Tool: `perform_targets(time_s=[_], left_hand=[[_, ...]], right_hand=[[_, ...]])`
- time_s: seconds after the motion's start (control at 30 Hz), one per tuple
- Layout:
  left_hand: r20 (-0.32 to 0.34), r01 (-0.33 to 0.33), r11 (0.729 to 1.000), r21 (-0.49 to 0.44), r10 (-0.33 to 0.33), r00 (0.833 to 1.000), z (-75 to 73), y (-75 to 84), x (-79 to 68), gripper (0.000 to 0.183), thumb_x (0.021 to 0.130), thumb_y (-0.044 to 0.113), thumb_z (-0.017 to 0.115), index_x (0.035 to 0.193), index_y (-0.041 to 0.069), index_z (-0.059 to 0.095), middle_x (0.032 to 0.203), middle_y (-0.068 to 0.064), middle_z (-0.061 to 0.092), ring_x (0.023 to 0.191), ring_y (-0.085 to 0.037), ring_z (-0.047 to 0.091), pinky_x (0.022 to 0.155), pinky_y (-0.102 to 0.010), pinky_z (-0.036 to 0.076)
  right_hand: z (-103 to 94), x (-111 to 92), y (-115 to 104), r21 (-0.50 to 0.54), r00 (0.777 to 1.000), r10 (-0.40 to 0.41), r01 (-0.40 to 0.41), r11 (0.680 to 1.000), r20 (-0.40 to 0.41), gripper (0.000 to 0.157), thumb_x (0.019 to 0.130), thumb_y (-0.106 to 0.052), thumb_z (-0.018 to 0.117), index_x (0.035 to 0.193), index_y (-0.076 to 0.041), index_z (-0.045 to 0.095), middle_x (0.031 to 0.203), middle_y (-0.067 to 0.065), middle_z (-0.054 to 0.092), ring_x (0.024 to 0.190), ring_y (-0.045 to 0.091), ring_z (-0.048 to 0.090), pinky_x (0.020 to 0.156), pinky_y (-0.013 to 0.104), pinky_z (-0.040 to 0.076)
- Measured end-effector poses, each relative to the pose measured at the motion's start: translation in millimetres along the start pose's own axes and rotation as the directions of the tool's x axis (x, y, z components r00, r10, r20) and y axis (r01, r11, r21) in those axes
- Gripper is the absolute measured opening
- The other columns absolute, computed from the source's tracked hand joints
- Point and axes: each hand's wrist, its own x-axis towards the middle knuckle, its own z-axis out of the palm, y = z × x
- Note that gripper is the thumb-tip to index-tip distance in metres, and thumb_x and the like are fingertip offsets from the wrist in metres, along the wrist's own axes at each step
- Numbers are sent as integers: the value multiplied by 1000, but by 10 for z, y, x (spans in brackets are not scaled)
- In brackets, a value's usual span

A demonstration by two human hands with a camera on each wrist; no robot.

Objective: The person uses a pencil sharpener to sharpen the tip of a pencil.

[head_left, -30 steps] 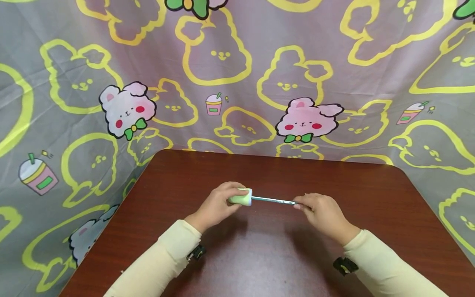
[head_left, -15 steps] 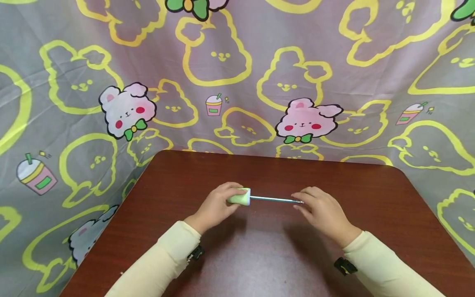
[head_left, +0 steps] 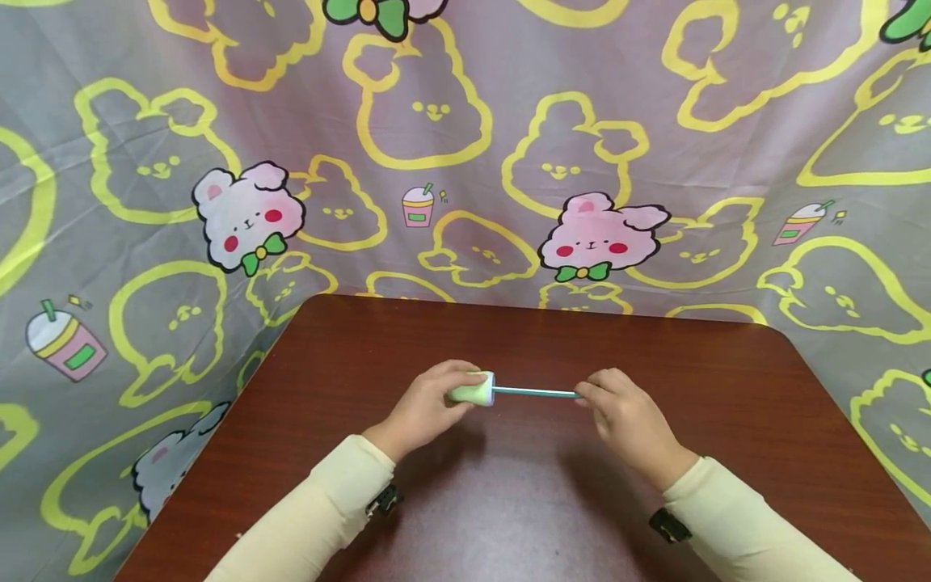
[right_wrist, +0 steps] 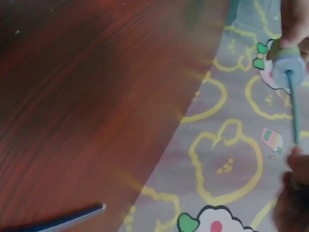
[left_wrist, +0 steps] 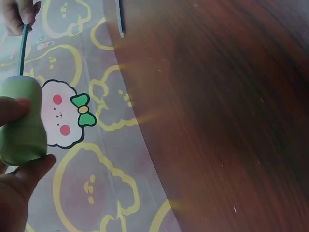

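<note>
My left hand (head_left: 422,408) grips a pale green, rounded pencil sharpener (head_left: 471,390) above the brown table. In the left wrist view the green sharpener (left_wrist: 21,128) shows its bulging body, with a thumb and fingers around it. One end of a thin teal pencil (head_left: 534,392) is in the sharpener's whitish round face. The pencil lies almost level, its other end pinched and covered by the fingers of my right hand (head_left: 633,416). From the right wrist, the pencil (right_wrist: 294,116) meets the middle of that round face; the right hand (right_wrist: 292,193) is blurred at the edge.
The brown wooden table (head_left: 509,501) spreads beneath both hands. Behind it hangs a grey curtain (head_left: 465,186) printed with yellow outlines and bunnies. A thin dark stick (right_wrist: 63,221) with a pale tip shows low in the right wrist view.
The right fingers were on the pencil's end, loosened around half a second ago so that the end showed, and now pinch it again. The left hand and sharpener stay nearly in place.
</note>
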Motion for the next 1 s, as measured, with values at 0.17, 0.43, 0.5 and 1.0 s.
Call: perform_targets(time_s=[0.17,0.43,0.5,1.0], left_hand=[[-12,-209,964,165,213,977,-12,4,-1,42,69,-8,79,107,8,73,114,-10,64,108,-27,58,81,-27,52],[-16,-51,998,44,52,999,-12,3,-9,43,71,-8,78,110,5,72,113,-11,64,104,-27,61,77,-26,53],[-3,42,999,-25,-42,999,-14,0,-5,42,71,-8,78,111,5,71,113,-10,65,104,-26,62,80,-30,53],[61,94,994,-51,-91,994,-38,19,29,39,73,-7,77,109,5,72,114,-9,66,107,-26,61,87,-33,51]], right_hand=[[-142,50,-24,224,839,320,-448,866,440,12,85,-2,69,96,1,73,86,1,68,71,18,61,63,32,52],[-107,66,-16,78,878,296,-349,934,377,20,85,-12,72,104,-6,72,91,-2,67,88,22,64,74,39,53],[-62,42,-2,-2,959,168,-172,985,228,22,84,-15,73,104,-6,72,87,-1,66,75,17,59,64,36,50],[-39,34,-10,84,969,108,-130,988,221,25,97,-25,59,90,-6,75,72,-3,68,61,8,60,57,29,51]])
